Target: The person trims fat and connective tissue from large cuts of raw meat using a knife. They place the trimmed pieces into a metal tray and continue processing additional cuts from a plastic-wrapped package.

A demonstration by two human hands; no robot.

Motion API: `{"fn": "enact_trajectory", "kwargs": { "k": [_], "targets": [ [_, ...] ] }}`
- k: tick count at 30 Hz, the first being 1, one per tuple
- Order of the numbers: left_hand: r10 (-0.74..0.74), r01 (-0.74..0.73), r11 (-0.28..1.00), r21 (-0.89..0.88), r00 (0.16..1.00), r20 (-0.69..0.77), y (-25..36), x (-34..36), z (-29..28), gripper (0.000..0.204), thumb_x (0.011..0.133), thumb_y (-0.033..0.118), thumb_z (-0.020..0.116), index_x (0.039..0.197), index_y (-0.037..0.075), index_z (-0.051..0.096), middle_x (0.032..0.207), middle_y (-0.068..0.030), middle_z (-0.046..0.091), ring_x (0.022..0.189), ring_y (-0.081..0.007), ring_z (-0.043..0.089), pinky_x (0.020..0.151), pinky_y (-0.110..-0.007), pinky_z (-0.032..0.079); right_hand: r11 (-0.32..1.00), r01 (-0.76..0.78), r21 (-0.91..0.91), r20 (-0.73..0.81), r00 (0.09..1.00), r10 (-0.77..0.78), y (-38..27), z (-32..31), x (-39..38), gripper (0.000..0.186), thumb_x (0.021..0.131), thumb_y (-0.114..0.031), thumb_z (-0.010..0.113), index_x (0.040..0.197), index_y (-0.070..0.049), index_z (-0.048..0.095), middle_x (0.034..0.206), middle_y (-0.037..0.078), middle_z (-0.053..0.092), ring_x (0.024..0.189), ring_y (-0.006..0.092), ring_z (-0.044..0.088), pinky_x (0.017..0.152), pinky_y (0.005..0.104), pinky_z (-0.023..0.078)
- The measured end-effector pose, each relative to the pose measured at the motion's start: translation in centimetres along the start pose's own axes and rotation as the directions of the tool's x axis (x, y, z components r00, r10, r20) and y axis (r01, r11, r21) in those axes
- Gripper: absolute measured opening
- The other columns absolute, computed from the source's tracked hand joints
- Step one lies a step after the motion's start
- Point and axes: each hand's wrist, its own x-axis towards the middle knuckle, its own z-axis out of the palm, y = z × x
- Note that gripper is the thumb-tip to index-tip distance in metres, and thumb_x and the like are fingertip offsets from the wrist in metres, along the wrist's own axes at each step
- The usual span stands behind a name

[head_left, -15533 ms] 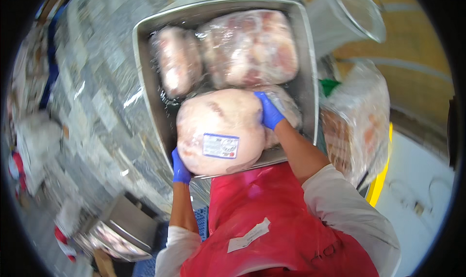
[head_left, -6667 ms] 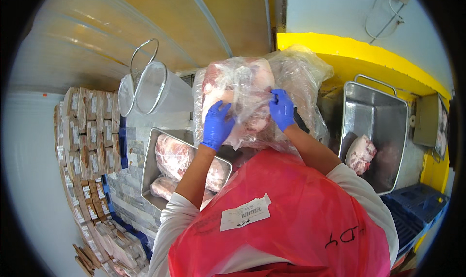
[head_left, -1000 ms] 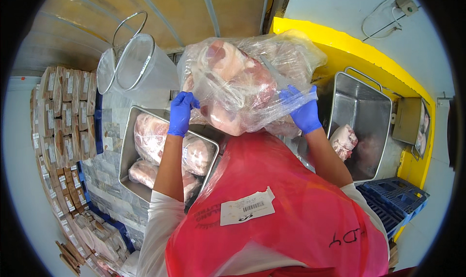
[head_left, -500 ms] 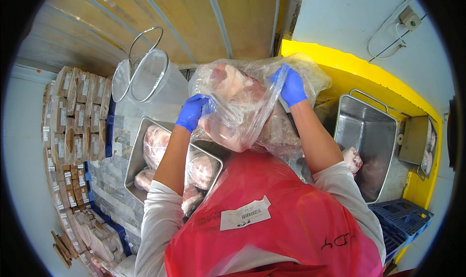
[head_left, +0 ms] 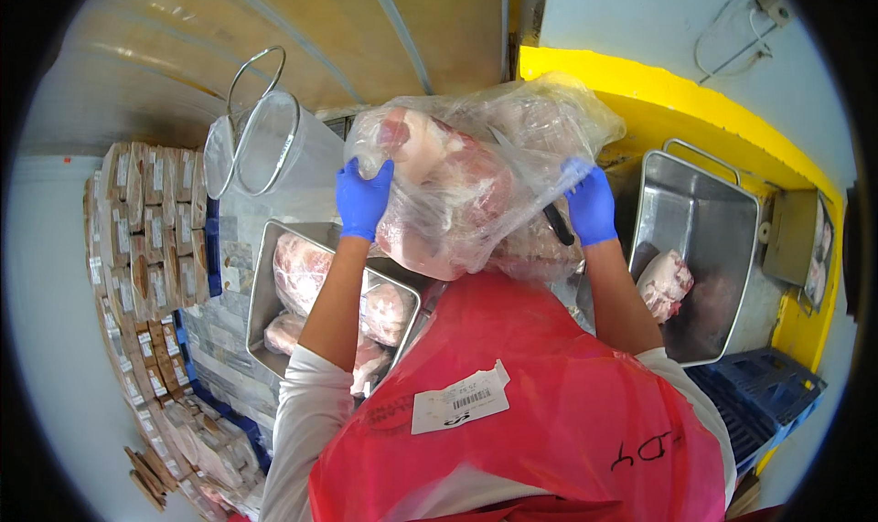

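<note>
I hold a big clear plastic bag of raw pink meat [head_left: 457,202] up in front of my chest. My left hand [head_left: 363,197], in a blue glove, grips the bag's upper left side. My right hand [head_left: 592,207], also gloved in blue, is at the bag's right side and closed on a knife [head_left: 556,225] with a dark handle; its blade lies up and left across the plastic. Below the bag on the left is a steel tray [head_left: 261,284] with several wrapped meat pieces. A second steel tray [head_left: 722,220] on the right holds one meat piece [head_left: 663,284].
A clear plastic container with a wire handle [head_left: 274,147] stands behind the left tray. Stacked cartons [head_left: 137,229] fill the left side. A yellow wall ledge [head_left: 695,120] runs behind the right tray, and a blue crate [head_left: 759,403] sits below it. I wear a red apron [head_left: 549,412].
My right hand went up to the top of the bag, then came down to its right side. The bag has turned and sits a little lower; my left hand keeps its grip.
</note>
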Motion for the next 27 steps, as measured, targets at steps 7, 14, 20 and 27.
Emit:
{"fn": "enact_trajectory", "kwargs": {
  "k": [7,14,20,27],
  "targets": [
    [0.464,-0.417,0.886,-0.203,0.814,0.350,16.3,-4.6,2.2,0.072,0.076,0.040,0.083,0.126,-0.004,0.055,0.122,-0.0251,0.060,0.105,-0.0416,0.061,0.090,-0.045,0.050,0.661,0.495,-0.564,0.444,0.857,-0.263,-2.0,12.9,1.5,0.020,0.097,-0.015,0.057,0.104,-0.002,0.071,0.102,0.006,0.069,0.097,0.0145,0.062,0.092,0.0298,0.048],
    [0.279,-0.138,0.947,-0.290,0.799,0.533,12.3,-0.3,9.3,0.031,0.092,0.032,0.067,0.102,0.002,0.062,0.080,-0.0083,0.062,0.068,-0.0208,0.061,0.061,-0.037,0.051,0.634,0.517,-0.575,0.285,0.853,-0.438,0.1,10.5,-0.5,0.028,0.092,-0.013,0.065,0.117,0.001,0.065,0.105,0.012,0.069,0.098,0.0184,0.064,0.092,0.0306,0.050],
    [-0.168,0.837,0.344,-0.425,0.500,0.849,15.9,-1.4,5.7,0.024,0.099,0.034,0.060,0.086,0.014,0.058,0.067,0.0048,0.049,0.050,-0.0093,0.041,0.046,-0.025,0.032,0.325,0.106,-0.940,0.047,0.982,-0.184,10.2,-0.3,0.6,0.058,0.086,-0.029,0.071,0.127,0.008,0.053,0.106,0.020,0.067,0.096,0.0235,0.066,0.088,0.0339,0.051],
    [-0.199,0.868,0.310,-0.389,0.459,0.866,16.1,0.9,0.1,0.024,0.099,0.033,0.062,0.085,0.016,0.052,0.064,0.0051,0.043,0.047,-0.0077,0.034,0.042,-0.025,0.025,0.538,-0.008,-0.843,0.061,0.992,0.110,14.2,-0.8,4.2,0.027,0.093,-0.023,0.062,0.097,0.004,0.067,0.083,0.016,0.069,0.077,0.0248,0.066,0.071,0.0399,0.051]
  ]
}}
